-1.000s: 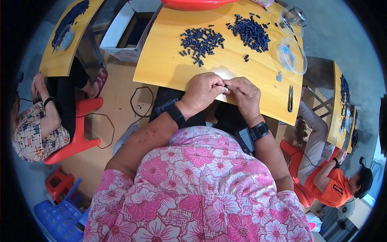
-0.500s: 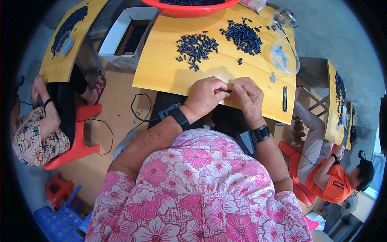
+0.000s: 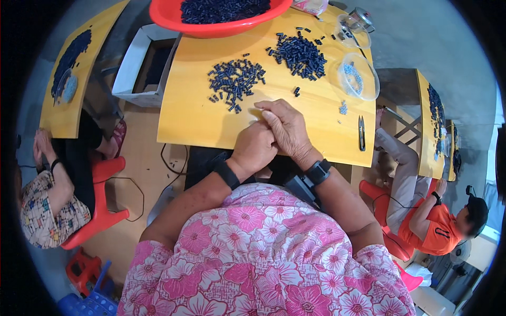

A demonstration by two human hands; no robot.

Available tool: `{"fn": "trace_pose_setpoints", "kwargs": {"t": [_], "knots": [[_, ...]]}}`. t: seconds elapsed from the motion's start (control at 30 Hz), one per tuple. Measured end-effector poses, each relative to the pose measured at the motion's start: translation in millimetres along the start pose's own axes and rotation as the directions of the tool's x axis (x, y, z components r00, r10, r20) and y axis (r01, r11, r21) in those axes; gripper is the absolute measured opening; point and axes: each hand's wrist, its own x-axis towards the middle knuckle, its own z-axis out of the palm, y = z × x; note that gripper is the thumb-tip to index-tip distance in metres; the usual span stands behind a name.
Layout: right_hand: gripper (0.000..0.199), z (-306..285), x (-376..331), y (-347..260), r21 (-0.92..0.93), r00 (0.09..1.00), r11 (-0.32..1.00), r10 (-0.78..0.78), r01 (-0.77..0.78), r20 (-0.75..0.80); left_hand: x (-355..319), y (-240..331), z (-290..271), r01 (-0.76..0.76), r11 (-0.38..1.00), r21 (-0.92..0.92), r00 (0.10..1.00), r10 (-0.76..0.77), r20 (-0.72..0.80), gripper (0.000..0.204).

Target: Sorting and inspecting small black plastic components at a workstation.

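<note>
At the table's near edge, my left hand (image 3: 255, 147) is closed, its fingers mostly covered by my right hand (image 3: 290, 129). The right hand's fingers curl together over the left one; whatever the two hold is hidden. Ahead of them lies a loose pile of small dark cylindrical pieces (image 3: 235, 79). A second, denser dark pile (image 3: 300, 57) is farther right, with a couple of stray pieces (image 3: 297, 92) below it. To the right sit a small cluster of tiny pale-blue parts (image 3: 343, 108) and black thread snips (image 3: 361, 134).
A red basin (image 3: 211, 29) of dark pieces stands at the table's far side. A clear plastic bowl (image 3: 377, 87) holds pale-blue parts at the right edge. Left of the table is a white carton (image 3: 120, 79). Seated people work at side tables (image 3: 63, 118) on both sides.
My right hand has moved left and come over my left hand, covering the small dark piece the left was pinching. The whole view has shifted, showing more of the basin.
</note>
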Motion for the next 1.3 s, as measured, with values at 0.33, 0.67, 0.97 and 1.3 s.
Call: {"fn": "trace_pose_setpoints", "kwargs": {"t": [0.33, 0.67, 0.97, 1.3], "knots": [[0.045, 1.1, 1.0, 13.8, -0.134, 0.991, 0.985, -0.099, 0.111, 0.094, -0.4, 2.6, -6.1, -0.060, 0.995, -0.077, 0.997, 0.063, 0.036, 0.014], [0.051, 0.2, 4.3, 12.2, -0.093, 0.976, 0.982, -0.146, 0.163, 0.164, -2.7, 2.6, -6.4, -0.114, 0.993, -0.027, 0.993, 0.113, -0.039, 0.019], [0.057, 0.2, 7.5, 11.5, -0.079, 0.978, 0.985, -0.139, 0.153, 0.155, -0.4, -0.2, -3.7, -0.125, 0.992, -0.018, 0.991, 0.124, -0.040, 0.015], [0.060, 1.0, 6.2, 11.7, -0.086, 0.978, 0.984, -0.142, 0.157, 0.152, -1.3, 0.9, -4.0, -0.073, 0.996, -0.057, 0.996, 0.071, -0.047, 0.016]]}}
